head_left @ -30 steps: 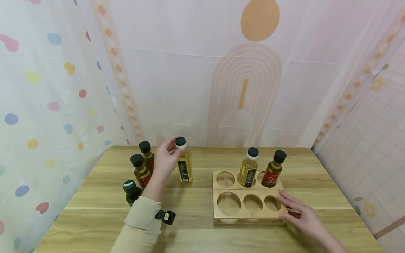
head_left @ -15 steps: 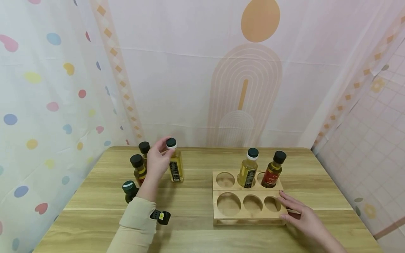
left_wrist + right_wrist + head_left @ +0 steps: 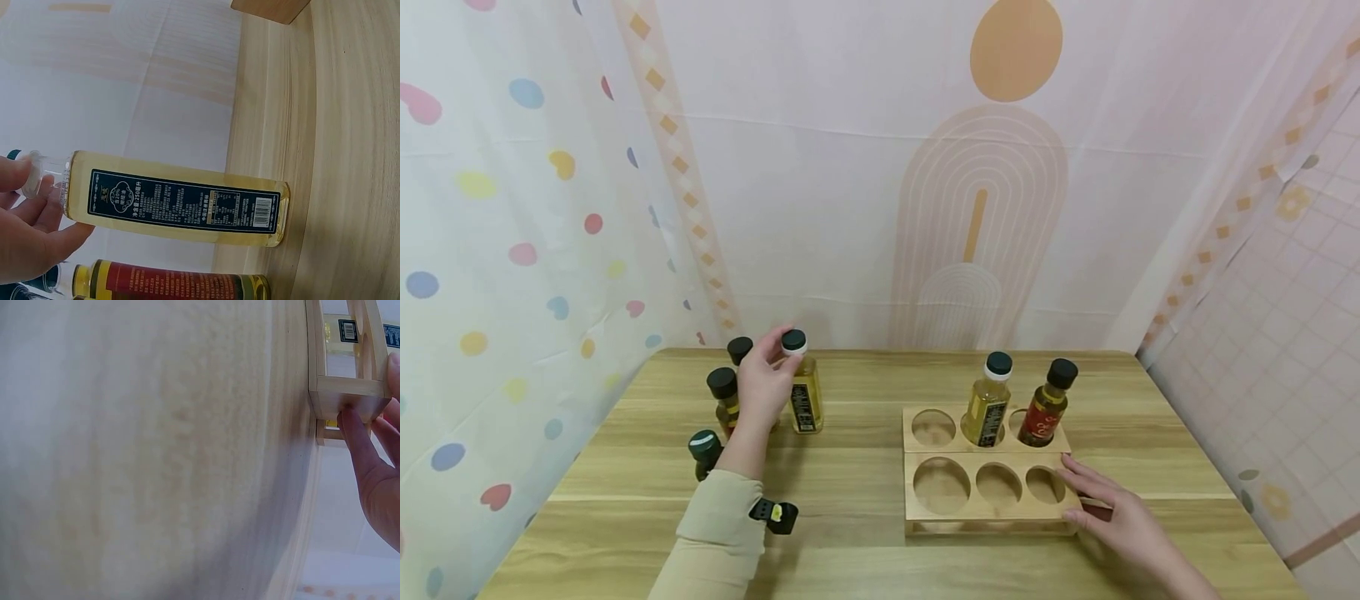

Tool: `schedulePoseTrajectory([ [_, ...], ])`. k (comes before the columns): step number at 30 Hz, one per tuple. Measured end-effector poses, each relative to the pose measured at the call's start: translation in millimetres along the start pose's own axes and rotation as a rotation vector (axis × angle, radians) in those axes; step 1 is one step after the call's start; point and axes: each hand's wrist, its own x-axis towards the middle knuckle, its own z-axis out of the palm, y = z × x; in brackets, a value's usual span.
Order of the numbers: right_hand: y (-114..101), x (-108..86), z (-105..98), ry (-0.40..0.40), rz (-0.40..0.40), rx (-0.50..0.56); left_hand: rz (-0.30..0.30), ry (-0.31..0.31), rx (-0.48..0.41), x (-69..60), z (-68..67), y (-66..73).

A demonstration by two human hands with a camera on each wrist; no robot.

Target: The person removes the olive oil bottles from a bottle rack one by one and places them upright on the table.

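Note:
In the head view my left hand (image 3: pixel 765 387) pinches a bottle of pale yellow oil (image 3: pixel 806 396) by its neck, just under the dark green cap. The bottle is upright; whether its base touches the table I cannot tell. Close on its left stand two black-capped bottles with red labels, one nearer (image 3: pixel 724 400) and one behind (image 3: pixel 741 350), partly hidden by my hand. A dark green-capped bottle (image 3: pixel 705 450) stands nearer me, half behind the sleeve. My right hand (image 3: pixel 1112 512) grips the right end of a stepped wooden rack (image 3: pixel 951 508), thumb at the front corner.
The rack's back row holds another pale oil bottle (image 3: pixel 988 408) in the middle hole and a red-labelled bottle (image 3: pixel 1043 408) in the right one. Its back left hole and front holes hold no bottles. A patterned curtain (image 3: pixel 820 208) hangs behind the wooden table (image 3: pixel 850 550).
My left hand has moved left with the pale oil bottle, closer to the red-labelled bottles. My right hand and the rack have stayed in place.

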Motion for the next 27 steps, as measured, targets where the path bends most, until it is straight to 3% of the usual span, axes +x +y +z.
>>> schedulePoseTrajectory([
  [15, -2, -0.4, 1, 0.011, 0.008, 0.008, -0.002, -0.011, 0.027, -2.0, -5.4, -2.7],
  [27, -1, 0.1, 0, 0.004, 0.024, 0.007, 0.035, -0.029, 0.131, -21.6, -9.5, 5.3],
])
